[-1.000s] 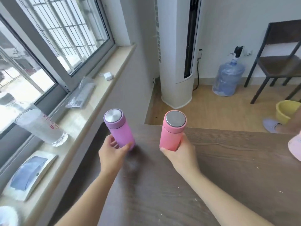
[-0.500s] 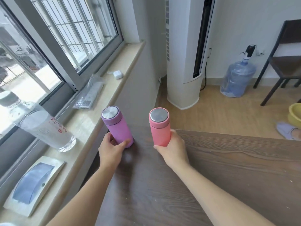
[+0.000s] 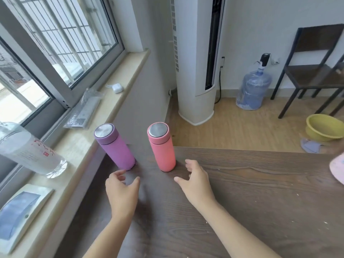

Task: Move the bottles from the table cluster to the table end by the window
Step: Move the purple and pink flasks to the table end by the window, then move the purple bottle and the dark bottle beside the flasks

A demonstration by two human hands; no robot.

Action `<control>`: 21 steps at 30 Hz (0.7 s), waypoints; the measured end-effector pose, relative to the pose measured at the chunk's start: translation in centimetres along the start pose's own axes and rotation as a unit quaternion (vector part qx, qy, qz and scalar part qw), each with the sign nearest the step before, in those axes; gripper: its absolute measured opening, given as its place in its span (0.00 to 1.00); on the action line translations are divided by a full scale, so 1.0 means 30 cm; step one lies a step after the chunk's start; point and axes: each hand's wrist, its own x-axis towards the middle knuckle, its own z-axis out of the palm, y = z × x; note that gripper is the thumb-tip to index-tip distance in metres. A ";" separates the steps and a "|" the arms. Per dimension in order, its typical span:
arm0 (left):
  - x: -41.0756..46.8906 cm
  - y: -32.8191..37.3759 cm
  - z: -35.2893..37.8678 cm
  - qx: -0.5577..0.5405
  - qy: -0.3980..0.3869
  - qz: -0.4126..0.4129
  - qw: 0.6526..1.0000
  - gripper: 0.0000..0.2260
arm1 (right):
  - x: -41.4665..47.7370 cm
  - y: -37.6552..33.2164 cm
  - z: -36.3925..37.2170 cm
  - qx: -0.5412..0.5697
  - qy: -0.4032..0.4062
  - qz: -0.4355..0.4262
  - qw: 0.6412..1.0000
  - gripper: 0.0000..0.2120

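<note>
Two bottles with steel lids stand upright at the far corner of the dark wooden table (image 3: 242,192), beside the window sill. The purple bottle (image 3: 115,148) is on the left and the pink bottle (image 3: 162,148) on the right, a short gap between them. My left hand (image 3: 122,190) hovers just in front of the purple bottle, fingers apart, holding nothing. In front and to the right of the pink bottle is my right hand (image 3: 195,181), also open and not touching it.
On the window sill (image 3: 78,146) to the left lie a clear plastic water bottle (image 3: 28,151), a white device (image 3: 18,215), a wrapped flat package (image 3: 83,110) and a small white case (image 3: 117,88). Beyond the table edge are a tall air conditioner (image 3: 195,62), a water jug (image 3: 254,90), a chair (image 3: 312,71) and a yellow basin (image 3: 324,127).
Both hands have let go of the bottles and drawn back toward me. The bottles now stand free at the window end.
</note>
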 end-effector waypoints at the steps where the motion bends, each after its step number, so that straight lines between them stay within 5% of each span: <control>1: -0.054 0.003 0.020 0.007 -0.016 0.017 1.000 0.18 | -0.020 0.029 -0.036 -0.007 0.006 -0.003 1.000 0.31; 10: -0.526 0.186 0.273 0.032 -0.227 0.232 0.945 0.10 | -0.220 0.279 -0.471 -0.063 0.091 0.023 0.994 0.16; 21: -1.197 0.487 0.707 0.034 -0.415 0.333 0.846 0.16 | -0.542 0.669 -1.083 -0.020 0.227 0.124 0.966 0.15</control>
